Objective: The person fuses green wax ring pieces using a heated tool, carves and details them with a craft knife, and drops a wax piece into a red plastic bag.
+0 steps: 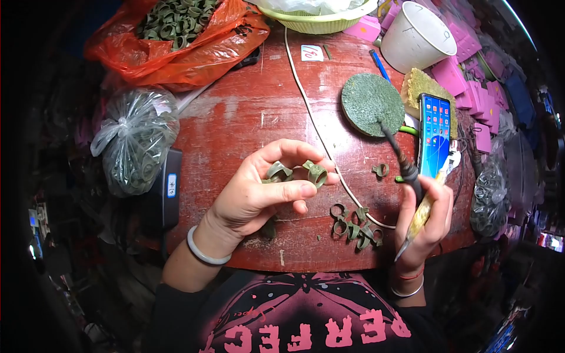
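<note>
My left hand (241, 197) is closed in a pinch on green rings; one green ring (318, 175) shows at the fingertips, another green ring (279, 171) nearer the palm. In my right hand (432, 232) are two tools: a soldering-iron-like pen (407, 169) with a dark tip, and a slim yellow-handled tool (421, 213) whose pointed metal end faces down. The pen's tip overlaps a round green pad (368, 106); whether they touch I cannot tell. Between my hands lies a cluster of green rings (356, 228), with a single ring (381, 170) farther up.
A red bag (235, 56) of green rings and a tied clear bag (132, 141) are at left. A white cord (305, 97) crosses the red table (235, 117). A phone (434, 132), yellow sponge (415, 82), white bucket (412, 44) and pink blocks (450, 76) crowd the right.
</note>
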Tool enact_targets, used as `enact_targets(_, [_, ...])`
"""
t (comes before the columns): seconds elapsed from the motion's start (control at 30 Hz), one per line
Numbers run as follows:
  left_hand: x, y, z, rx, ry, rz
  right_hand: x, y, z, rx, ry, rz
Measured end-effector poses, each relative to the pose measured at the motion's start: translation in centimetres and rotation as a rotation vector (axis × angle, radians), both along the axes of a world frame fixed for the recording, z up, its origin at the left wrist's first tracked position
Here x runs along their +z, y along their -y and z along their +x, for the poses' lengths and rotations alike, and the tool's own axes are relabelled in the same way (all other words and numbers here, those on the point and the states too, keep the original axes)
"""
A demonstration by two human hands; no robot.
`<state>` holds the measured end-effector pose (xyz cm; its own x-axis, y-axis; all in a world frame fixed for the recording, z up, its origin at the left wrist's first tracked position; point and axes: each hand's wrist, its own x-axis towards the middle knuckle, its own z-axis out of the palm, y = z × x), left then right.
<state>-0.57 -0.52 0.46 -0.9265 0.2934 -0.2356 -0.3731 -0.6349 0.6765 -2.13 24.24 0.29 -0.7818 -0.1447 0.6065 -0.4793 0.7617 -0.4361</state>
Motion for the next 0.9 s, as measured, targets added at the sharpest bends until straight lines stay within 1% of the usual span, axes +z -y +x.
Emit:
enact_targets(0.07, [0.0, -0.1, 0.0, 0.013, -0.019, -0.033, 0.4, -0.2, -0.5, -0.067, 0.024, 0.06])
enact_targets(0.2, [0.0, -0.2, 0.1, 0.048, -0.06, -0.115, 0.0, -0.8, -1.0, -0.111, 0.039, 0.171])
enact_targets(0.53, [-0.1, -0.1, 0.2, 0.031, -0.066, -0.126, 0.1, -1.0, -1.1, -0.105, 0.062, 0.221])
enact_targets(0.6, [0.1, 0.1, 0.2, 0.011, -0.025, -0.085, 0.1, -0.9, -0.8, -0.089, 0.003, 0.09])
enact_targets(0.63, [0.1, 0.2, 0.2, -0.008, 0.017, -0.044, 0.1, -0.9, -0.6, -0.087, 0.002, 0.089])
enact_targets(0.7, [0.1, 0.3, 0.1, -0.022, 0.036, -0.016, -0.1, -1.1, 0.2, 0.025, -0.033, -0.084])
enact_targets(0.73, [0.1, 0.3, 0.1, -0.041, 0.051, 0.012, -0.4, -1.3, 0.8, 0.091, 0.01, -0.167])
enact_targets(0.77, [0.1, 0.3, 0.0, -0.044, 0.051, 0.013, -0.4, -1.1, 0.9, 0.171, -0.016, -0.175])
enact_targets(0.83, [0.1, 0.3, 0.0, -0.042, 0.062, 0.049, -0.7, -0.8, 1.3, 0.241, -0.002, -0.17])
enact_targets(0.9, [-0.2, 0.5, -0.1, -0.061, 0.043, 0.033, -0.9, -0.4, 1.5, 0.257, 0.016, -0.185])
